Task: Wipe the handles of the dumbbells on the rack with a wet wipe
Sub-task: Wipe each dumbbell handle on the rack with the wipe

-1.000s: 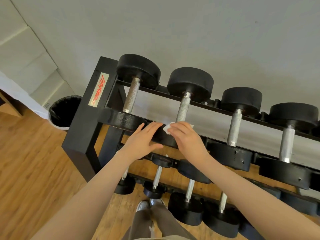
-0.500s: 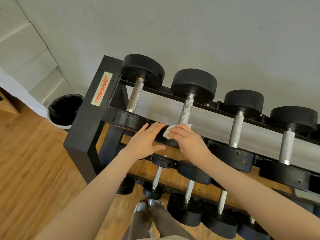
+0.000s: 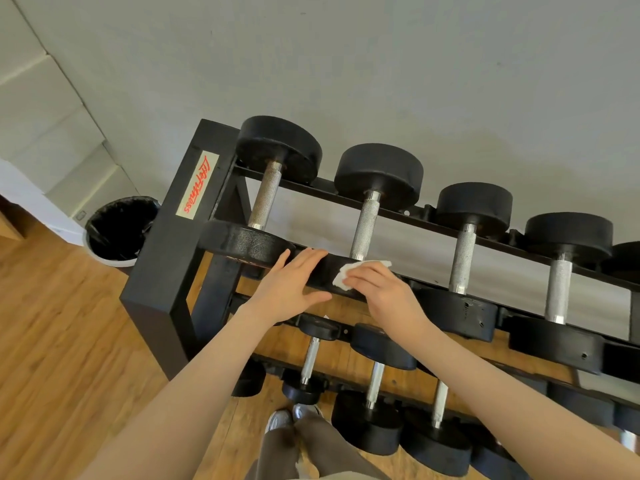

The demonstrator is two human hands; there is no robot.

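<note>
left hand [image 3: 289, 289]: fingers spread flat, steadying near dumbbell head [image 3: 329, 271] | right hand [image 3: 384, 292]: pinching wet wipe [image 3: 349, 273], handle [image 3: 365, 223] just beyond fingertips

Both forearms are bare to the lower edge of the picture, with no sleeve, watch, ring or band showing on the left hand [image 3: 289, 292] or the right hand [image 3: 388, 292]; the fingernails look short and unpainted; below the dumbbell rack [image 3: 162, 271], the legs wear loose grey-brown trousers [image 3: 294, 448]; pale grey-white trainers [image 3: 291, 417] with darker stripes peek out beyond the hems.
</note>
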